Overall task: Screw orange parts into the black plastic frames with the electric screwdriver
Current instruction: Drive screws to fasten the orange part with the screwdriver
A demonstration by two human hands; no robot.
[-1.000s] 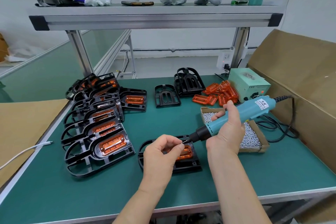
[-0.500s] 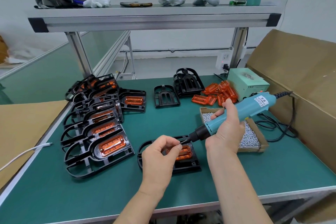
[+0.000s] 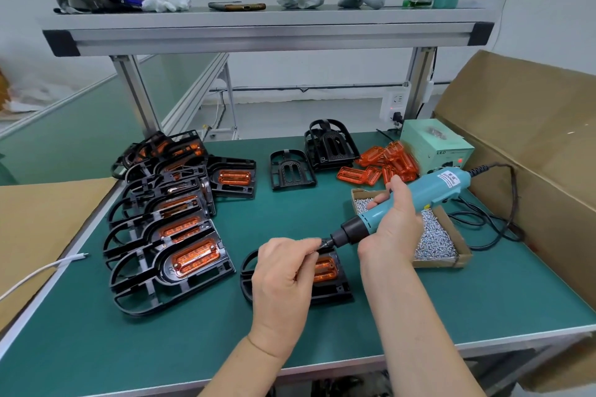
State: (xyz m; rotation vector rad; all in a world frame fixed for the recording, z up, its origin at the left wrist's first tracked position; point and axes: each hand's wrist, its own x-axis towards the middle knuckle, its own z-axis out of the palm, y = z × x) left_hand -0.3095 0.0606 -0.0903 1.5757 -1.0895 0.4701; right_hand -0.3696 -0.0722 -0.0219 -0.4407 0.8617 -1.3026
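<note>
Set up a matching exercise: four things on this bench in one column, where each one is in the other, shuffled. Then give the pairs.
Things
1. screwdriver
2. screws
3. loose orange parts
4. phone

Places
A. on the shelf
B. in the cardboard tray
C. in the right hand
D. heaped beside the green box

Pairs: 1-C, 2-B, 3-D, 4-A
</note>
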